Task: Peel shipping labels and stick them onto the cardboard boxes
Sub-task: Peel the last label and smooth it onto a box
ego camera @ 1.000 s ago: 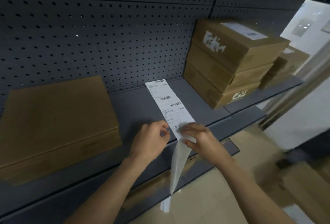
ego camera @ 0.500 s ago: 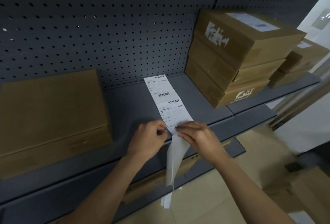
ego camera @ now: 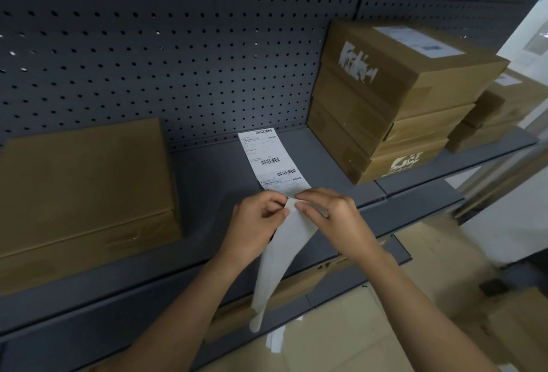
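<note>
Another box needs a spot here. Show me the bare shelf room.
Widest bare grey metal shelf: between the flat brown cardboard box and the white label strip. Narrower patch: between strip and stacked brown cardboard boxes. Crowded in front, where left hand and right hand pinch the strip.

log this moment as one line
phase: peeling | label strip: on shelf, corner lifted | left hand: pinches corner | right hand: holds strip at shelf edge | liner tail: hangs below | flat box: no label on top
</note>
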